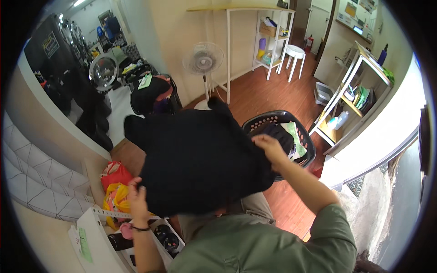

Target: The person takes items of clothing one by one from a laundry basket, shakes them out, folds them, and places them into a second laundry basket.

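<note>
A black shirt (200, 159) is spread out in the air in front of me, its far corners sticking out like short sleeves. My right hand (272, 151) is closed on its right edge, fingers pinched on the cloth. At the lower left edge, my left hand (138, 200) grips the fabric, with part of the fingers behind it. Just beyond my right hand stands a black laundry basket (311, 144) with holes in its sides. Folded dark clothes and a green and white cloth (295, 136) lie in it.
Left of me are a red bag (116, 174), a yellow bag (117, 200) and a white drawer unit (98, 232). Ahead stand a white fan (203, 59) and another full basket (154, 95). A white stool (296, 52) and a shelf rack (348, 88) are at the right.
</note>
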Action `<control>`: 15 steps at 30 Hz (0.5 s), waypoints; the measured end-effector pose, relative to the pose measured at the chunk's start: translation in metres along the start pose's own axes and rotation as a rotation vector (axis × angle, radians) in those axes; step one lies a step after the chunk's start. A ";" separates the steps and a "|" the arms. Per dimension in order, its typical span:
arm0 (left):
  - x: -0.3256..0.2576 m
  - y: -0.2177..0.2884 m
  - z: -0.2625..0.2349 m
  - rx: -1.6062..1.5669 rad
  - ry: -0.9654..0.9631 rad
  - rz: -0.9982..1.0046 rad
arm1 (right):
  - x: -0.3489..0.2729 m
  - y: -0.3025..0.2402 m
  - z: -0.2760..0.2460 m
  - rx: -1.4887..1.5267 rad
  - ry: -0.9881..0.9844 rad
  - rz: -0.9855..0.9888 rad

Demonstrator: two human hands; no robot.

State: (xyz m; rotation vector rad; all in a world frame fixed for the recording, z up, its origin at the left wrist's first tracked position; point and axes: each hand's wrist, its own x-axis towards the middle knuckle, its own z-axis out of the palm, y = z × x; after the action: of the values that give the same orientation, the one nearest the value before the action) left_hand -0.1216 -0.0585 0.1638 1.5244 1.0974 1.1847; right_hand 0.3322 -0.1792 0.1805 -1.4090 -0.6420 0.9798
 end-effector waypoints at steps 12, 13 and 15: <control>-0.141 -0.100 0.047 0.576 -0.105 -0.227 | -0.060 0.196 -0.051 -0.073 0.143 0.399; -0.143 -0.090 0.045 0.668 -0.162 -0.016 | -0.057 0.193 -0.056 -0.068 0.141 0.359; -0.145 -0.076 0.035 0.728 -0.319 0.269 | -0.053 0.182 -0.065 0.071 0.146 0.381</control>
State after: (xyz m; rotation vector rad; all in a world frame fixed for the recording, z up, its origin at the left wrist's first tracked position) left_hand -0.1180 -0.1871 0.0569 2.3843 1.1888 0.6803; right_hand 0.3298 -0.2769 0.0051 -1.5544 -0.2299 1.1698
